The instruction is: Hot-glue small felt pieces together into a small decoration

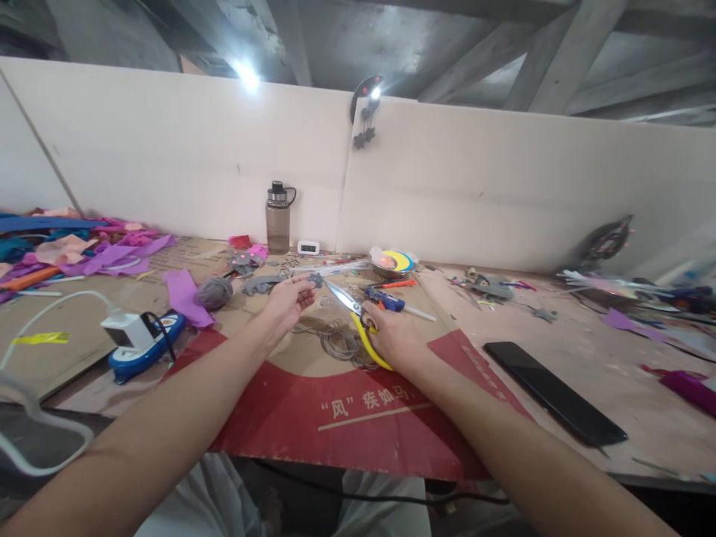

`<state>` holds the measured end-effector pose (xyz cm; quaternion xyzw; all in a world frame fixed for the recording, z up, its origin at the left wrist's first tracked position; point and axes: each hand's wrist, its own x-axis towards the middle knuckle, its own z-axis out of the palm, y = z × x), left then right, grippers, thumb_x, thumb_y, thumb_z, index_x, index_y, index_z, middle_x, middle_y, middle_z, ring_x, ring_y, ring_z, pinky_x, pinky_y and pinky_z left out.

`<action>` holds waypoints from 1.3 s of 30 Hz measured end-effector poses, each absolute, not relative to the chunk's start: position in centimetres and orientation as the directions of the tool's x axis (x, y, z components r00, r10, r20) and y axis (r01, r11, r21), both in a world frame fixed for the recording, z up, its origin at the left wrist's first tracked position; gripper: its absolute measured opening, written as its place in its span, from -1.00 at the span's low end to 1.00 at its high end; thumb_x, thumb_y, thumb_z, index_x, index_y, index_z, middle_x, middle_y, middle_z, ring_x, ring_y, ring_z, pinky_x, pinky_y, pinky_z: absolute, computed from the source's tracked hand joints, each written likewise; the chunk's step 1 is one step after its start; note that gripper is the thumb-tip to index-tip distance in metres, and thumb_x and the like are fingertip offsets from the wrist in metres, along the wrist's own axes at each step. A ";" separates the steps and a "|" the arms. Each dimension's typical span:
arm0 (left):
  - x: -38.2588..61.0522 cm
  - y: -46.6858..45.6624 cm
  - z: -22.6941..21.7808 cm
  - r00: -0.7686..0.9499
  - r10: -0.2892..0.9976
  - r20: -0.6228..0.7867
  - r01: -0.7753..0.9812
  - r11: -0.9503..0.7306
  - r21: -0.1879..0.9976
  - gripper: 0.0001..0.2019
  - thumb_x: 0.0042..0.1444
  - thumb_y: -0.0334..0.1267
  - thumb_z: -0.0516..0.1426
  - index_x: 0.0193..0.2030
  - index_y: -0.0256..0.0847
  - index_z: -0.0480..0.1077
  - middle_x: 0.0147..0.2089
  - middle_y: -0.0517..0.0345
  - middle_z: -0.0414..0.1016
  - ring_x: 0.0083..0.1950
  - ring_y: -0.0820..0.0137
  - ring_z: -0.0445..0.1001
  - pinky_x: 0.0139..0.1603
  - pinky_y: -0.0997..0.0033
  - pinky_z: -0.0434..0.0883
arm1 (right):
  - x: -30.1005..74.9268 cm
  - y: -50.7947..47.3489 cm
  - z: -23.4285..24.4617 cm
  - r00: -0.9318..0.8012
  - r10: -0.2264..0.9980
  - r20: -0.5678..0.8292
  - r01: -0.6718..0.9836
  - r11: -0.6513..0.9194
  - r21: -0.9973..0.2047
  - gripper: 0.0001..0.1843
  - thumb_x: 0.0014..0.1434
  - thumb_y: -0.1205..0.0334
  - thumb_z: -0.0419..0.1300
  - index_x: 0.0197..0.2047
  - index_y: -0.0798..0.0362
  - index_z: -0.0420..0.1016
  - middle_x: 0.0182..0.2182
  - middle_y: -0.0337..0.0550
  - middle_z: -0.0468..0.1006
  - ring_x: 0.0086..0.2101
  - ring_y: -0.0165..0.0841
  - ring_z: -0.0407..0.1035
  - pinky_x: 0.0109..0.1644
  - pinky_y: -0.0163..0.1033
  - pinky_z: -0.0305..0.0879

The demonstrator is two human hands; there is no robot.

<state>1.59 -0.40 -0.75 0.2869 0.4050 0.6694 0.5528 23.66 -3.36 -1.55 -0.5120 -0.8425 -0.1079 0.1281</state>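
My left hand point(291, 302) pinches a small grey felt piece point(316, 280) above the cardboard. In my right hand point(390, 332) is a pair of scissors point(347, 300) with yellow handles. Its blades point up and left, their tips close to the grey piece; whether they touch it I cannot tell. Below and between the hands lies a loose coil of grey yarn point(338, 341) on the red and brown cardboard sheet point(369, 425). A ball of grey yarn point(214, 293) sits left of my left hand. Just beyond the scissors rests a blue glue gun point(385, 300).
At left stand a blue power strip point(148, 350) with a white charger point(124, 330) and a pile of coloured fabric scraps point(83, 246). A water bottle point(278, 220) and small clock point(308, 247) stand by the partition point(195, 164). A black phone point(553, 391) lies at right.
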 end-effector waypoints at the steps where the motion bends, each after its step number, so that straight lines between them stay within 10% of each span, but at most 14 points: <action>1: 1.5 -0.4 -0.8 -0.232 0.970 -0.070 -0.507 -0.060 0.860 -0.77 -0.19 -0.56 0.20 -0.34 -0.32 0.35 -0.54 0.18 0.43 -0.57 0.56 0.39 -0.51 0.58 0.37 | 23.7 -3.3 -1.6 -0.434 0.834 0.341 0.890 0.455 0.020 -0.67 0.15 0.28 -0.04 0.01 -0.06 0.25 -0.35 -0.18 0.53 -0.35 -0.31 0.41 -0.39 -0.31 0.07; 39: 1.9 -0.8 0.1 -0.037 0.975 -0.221 -0.576 0.160 0.802 -0.85 -0.03 -0.55 0.09 -0.56 -0.36 0.32 -0.68 0.23 0.25 -0.67 0.64 0.21 -0.66 0.67 0.23 | 23.6 -3.1 -1.7 -0.460 0.835 0.303 0.888 0.435 0.149 -0.72 0.20 0.26 -0.09 -0.02 -0.02 0.24 -0.30 -0.11 0.49 -0.36 -0.33 0.37 -0.41 -0.33 0.04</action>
